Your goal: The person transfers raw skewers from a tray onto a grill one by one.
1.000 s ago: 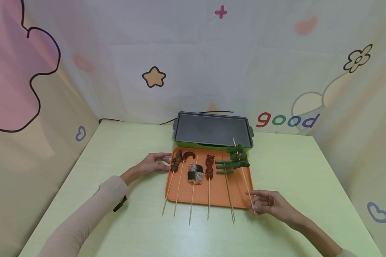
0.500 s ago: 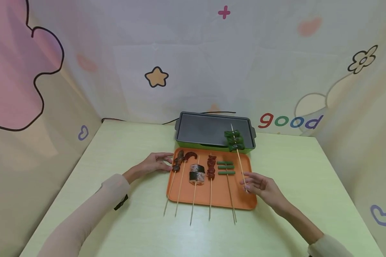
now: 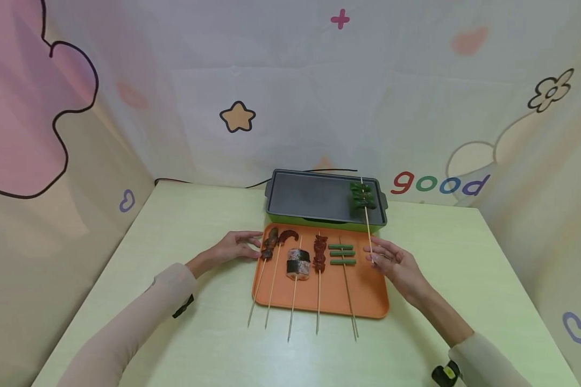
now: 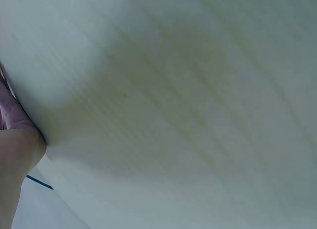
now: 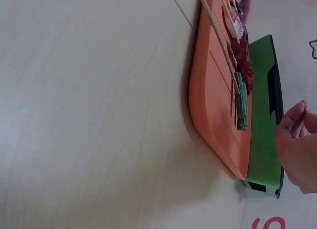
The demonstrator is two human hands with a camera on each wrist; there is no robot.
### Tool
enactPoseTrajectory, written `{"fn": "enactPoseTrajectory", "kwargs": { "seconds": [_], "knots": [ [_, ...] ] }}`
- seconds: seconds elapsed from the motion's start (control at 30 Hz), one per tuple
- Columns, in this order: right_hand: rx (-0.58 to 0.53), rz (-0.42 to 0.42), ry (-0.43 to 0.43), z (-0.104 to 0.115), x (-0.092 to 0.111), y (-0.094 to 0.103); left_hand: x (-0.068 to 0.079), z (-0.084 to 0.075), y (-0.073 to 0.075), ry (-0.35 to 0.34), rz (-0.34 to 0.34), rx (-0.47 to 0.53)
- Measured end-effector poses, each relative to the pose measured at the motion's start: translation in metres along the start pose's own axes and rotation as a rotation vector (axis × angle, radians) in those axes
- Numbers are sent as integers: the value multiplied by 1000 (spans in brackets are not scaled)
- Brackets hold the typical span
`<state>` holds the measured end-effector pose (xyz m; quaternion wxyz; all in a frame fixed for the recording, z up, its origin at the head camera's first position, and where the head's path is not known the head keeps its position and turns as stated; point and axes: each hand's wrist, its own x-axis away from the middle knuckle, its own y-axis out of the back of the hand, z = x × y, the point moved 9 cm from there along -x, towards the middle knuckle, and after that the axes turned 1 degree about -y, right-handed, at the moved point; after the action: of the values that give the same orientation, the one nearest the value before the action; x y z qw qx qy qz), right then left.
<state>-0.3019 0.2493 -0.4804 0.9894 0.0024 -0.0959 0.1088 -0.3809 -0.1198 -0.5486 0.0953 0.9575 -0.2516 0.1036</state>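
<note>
My right hand (image 3: pixel 403 269) pinches the lower end of a bamboo skewer threaded with dark green leafy pieces (image 3: pixel 362 196). Those green pieces overlap the right part of a dark griddle plate (image 3: pixel 310 196) with a green base. In the right wrist view, thumb and fingertips meet, and the skewer is barely visible. My left hand (image 3: pixel 228 248) touches the left rim of an orange tray (image 3: pixel 370 295) with extended fingers and thumb. On the tray lie several skewers, among them a seaweed-wrapped roll (image 3: pixel 298 263), red meat (image 3: pixel 320 253) and green bean pieces (image 3: pixel 342 254).
The tray sits right in front of the griddle, and the skewers' stick ends reach past its front edge onto the pale table (image 3: pixel 198 333). At the tray's left are a brown skewer (image 3: pixel 269 243) and a curled red one (image 3: pixel 288 236). A printed curtain (image 3: pixel 290 80) hangs behind.
My right hand has carried the green leafy skewer forward from over the tray's right side to the griddle's right end. The left hand stays at the tray's rim.
</note>
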Motion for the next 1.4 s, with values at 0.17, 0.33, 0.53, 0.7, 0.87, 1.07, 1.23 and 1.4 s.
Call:
{"fn": "enactPoseTrajectory", "kwargs": {
  "seconds": [0.17,0.33,0.53,0.7,0.87,1.07,1.23,1.4],
  "knots": [
    [-98,-26,-15,-1,-6,9,-2,0,-1,16,6,0],
    [-187,-14,-34,-4,-13,13,-2,-1,0,19,6,6],
    [-237,-11,-59,-12,-17,20,-4,-4,-4,-30,38,15],
    [-214,-29,-76,-16,-16,24,-7,-7,-4,-41,53,-2],
    [-165,-20,-64,-16,-16,23,-8,-5,-2,-18,41,26],
    [-120,-34,-108,-28,0,25,-7,6,-5,-3,40,23],
    [-125,13,-131,-35,19,15,-5,7,-7,-8,39,12],
    [-50,157,-149,-31,35,-6,-5,3,3,26,38,26]
  ]
}}
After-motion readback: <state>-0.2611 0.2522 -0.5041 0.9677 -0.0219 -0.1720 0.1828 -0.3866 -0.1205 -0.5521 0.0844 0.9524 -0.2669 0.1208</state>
